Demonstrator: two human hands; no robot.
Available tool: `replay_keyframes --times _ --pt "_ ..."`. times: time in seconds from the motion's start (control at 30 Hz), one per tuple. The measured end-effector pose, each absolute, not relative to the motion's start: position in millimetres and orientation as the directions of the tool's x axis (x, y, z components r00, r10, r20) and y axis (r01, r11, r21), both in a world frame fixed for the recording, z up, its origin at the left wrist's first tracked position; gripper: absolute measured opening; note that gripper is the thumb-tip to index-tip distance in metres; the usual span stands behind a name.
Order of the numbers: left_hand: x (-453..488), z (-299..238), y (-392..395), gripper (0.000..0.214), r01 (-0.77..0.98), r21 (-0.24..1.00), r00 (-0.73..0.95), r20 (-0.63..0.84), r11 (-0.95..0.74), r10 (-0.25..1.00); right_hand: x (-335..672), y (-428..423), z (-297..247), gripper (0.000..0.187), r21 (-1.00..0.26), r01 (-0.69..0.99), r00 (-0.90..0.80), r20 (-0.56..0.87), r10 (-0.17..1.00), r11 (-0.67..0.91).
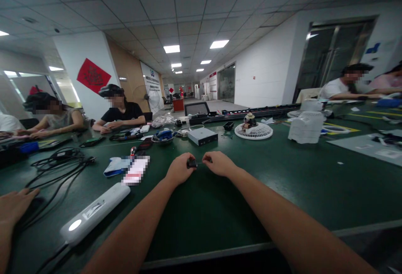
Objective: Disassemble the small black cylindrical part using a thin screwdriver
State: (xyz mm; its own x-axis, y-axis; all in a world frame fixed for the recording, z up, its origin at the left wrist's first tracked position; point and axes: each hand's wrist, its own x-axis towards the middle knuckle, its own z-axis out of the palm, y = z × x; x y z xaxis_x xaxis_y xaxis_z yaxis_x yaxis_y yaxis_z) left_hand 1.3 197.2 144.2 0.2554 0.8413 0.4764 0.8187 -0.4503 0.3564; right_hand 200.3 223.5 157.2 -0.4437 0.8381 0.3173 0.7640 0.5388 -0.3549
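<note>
Plastic piece [191, 164], small and black, sits at the fingertips of the left hand [179, 169], pinched closed above the green bench [213, 207]. It likely handles light and hard, best held by its edges, though it looks too small to judge well. A fine thread [199, 163] seems to run to the right hand [219, 164], also closed to a pinch. Black cables [59, 167] and a white plastic bar [94, 213] lie nearby to the left, beside a co-worker's open hand [15, 209]. Farther ahead stands a silver box [202, 136].
</note>
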Motion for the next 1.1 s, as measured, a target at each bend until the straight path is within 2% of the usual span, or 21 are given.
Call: replay_keyframes --times 0.17,0.3,0.43,0.6,0.77,1.0,1.1 --pt "1.3 143.9 196.2 0.029 0.81 0.322 0.287 0.512 -0.491 0.81 199.7 222.6 156.4 0.017 -0.354 0.773 -0.433 0.313 0.846 0.526" --pt "0.3 146.0 194.9 0.028 0.815 0.292 0.298 0.53 -0.501 0.794 201.1 222.5 156.8 0.014 -0.421 0.714 -0.471 0.301 0.829 0.559" --pt "1.0 148.5 193.4 0.027 0.815 0.294 0.296 0.53 -0.499 0.795 201.9 223.6 157.0 0.013 -0.472 0.703 -0.44 0.299 0.847 0.532" --pt "2.2 150.4 192.0 0.027 0.829 0.25 0.327 0.509 -0.501 0.796 199.7 222.7 158.2 0.014 -0.399 0.772 -0.416 0.272 0.868 0.495" --pt "3.2 152.0 190.6 0.026 0.849 0.218 0.32 0.513 -0.481 0.796 200.9 218.3 162.6 0.016 -0.313 0.784 -0.439 0.334 0.834 0.537" --pt "4.9 150.3 190.7 0.029 0.841 0.213 0.341 0.507 -0.498 0.792 202.3 216.1 165.4 0.02 -0.29 0.841 -0.373 0.302 0.877 0.457" --pt "3.6 150.1 191.2 0.028 0.837 0.2 0.351 0.52 -0.51 0.779 201.0 215.6 164.7 0.018 -0.31 0.813 -0.427 0.256 0.867 0.492"
